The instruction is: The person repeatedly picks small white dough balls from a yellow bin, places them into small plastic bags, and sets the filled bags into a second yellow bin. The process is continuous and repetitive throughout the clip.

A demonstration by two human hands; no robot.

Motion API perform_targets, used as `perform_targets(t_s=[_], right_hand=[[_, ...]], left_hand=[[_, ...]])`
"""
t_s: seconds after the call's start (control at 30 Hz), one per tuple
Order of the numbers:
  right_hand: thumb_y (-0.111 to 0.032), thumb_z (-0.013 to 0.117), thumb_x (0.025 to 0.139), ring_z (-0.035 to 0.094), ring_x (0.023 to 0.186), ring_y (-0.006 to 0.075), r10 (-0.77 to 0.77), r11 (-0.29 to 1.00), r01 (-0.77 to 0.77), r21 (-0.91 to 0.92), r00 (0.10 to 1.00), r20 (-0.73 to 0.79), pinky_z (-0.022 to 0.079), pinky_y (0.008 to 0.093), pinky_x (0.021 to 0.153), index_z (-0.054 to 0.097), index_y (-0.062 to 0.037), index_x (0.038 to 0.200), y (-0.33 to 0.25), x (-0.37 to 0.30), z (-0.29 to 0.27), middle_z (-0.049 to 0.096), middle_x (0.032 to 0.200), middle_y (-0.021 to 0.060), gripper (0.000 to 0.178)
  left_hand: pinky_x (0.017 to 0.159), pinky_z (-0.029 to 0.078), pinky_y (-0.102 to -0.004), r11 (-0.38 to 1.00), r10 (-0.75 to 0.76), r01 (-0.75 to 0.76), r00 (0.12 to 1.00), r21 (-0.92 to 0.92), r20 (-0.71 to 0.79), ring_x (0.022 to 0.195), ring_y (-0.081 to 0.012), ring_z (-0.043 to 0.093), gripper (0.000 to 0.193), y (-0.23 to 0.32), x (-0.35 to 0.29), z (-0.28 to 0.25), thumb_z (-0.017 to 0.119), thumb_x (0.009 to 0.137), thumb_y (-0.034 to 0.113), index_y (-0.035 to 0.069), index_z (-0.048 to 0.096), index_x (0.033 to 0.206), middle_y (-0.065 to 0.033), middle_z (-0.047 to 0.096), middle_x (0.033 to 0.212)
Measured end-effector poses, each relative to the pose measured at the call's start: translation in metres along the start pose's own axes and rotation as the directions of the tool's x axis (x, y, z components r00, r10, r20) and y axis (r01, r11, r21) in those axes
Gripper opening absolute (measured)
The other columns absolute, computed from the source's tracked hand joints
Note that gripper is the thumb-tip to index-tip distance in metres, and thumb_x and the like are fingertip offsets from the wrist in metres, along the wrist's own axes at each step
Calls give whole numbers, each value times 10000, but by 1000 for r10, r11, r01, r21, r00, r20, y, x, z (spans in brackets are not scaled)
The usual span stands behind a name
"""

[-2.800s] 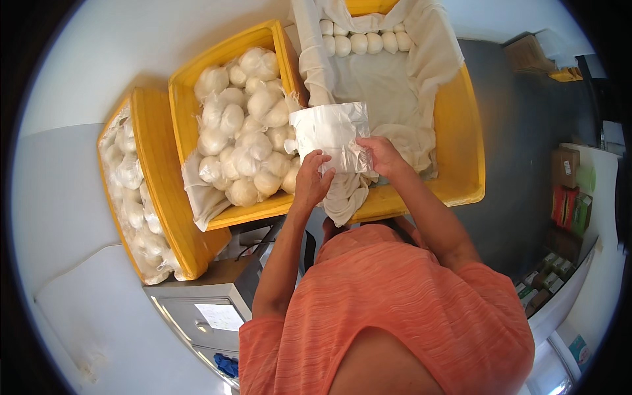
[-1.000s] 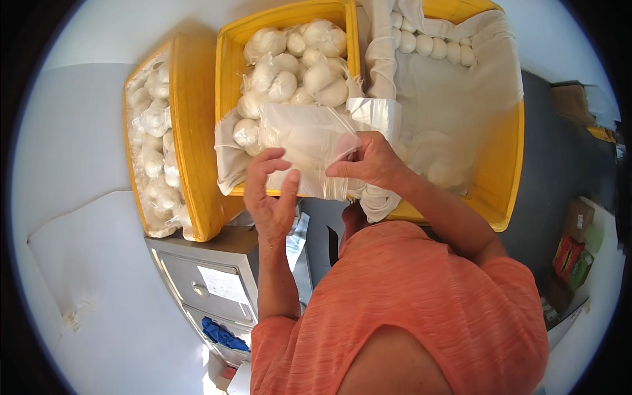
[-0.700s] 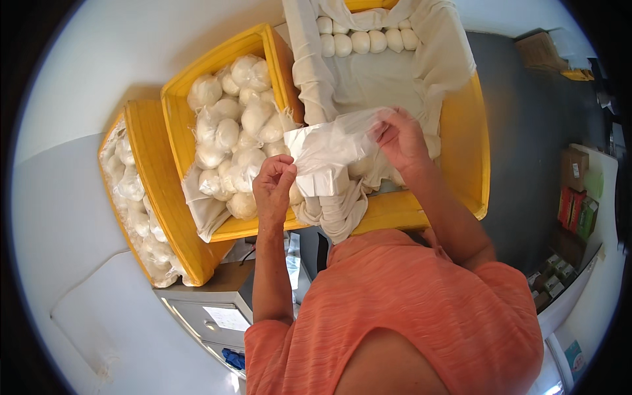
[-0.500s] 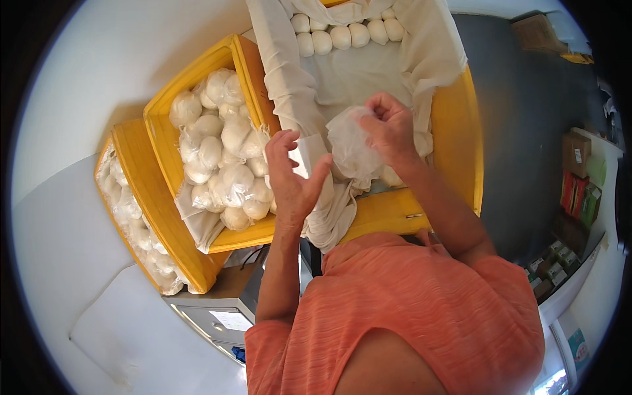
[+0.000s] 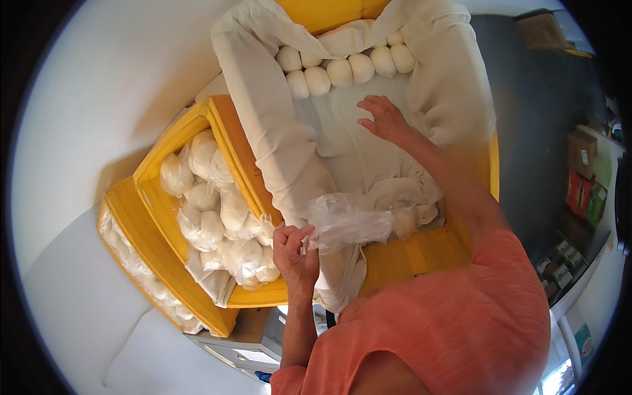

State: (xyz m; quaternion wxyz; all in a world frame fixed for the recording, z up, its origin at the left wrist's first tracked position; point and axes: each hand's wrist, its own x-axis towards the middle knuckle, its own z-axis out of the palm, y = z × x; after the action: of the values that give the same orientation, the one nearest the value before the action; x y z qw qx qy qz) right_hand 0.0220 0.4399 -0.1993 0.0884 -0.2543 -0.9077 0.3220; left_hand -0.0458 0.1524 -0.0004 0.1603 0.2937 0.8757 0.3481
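Crates, three; hands, two; plastic bag, one.

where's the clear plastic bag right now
In the head view the clear plastic bag is pinched in the left hand, low centre, over the near edge of the cloth-lined yellow crate, right of the crate of wrapped dough balls.

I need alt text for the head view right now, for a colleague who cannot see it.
The person's left hand pinches a clear thin plastic bag at the near rim of a yellow plastic crate lined with white cloth, while the right hand reaches open toward a row of round white dough balls. To the left, two more yellow crates hold bagged dough balls.
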Motion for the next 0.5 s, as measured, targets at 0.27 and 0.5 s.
perform_targets(t_s=[0.27,0.5], right_hand=[[-92,569,750,448,1051,295,-330,743,222,-631,942,-58,356,511,846,518,-101,1127,32,123,63,469,1190,146,380],[-99,650,665,490,855,260,-251,859,191,-475,966,-65,382,443,769,564,-113,948,24,95,60,498,996,87,297]], left_hand=[[542,403,-185,897,-343,365,931,-250,126,599,-56,484,178,-5,-25,-11,728,734,55,49,584,839,4,569,742],[542,414,-207,929,-211,221,975,-298,67,589,-79,481,149,-3,-12,-18,721,721,19,46,607,813,-28,567,755]])
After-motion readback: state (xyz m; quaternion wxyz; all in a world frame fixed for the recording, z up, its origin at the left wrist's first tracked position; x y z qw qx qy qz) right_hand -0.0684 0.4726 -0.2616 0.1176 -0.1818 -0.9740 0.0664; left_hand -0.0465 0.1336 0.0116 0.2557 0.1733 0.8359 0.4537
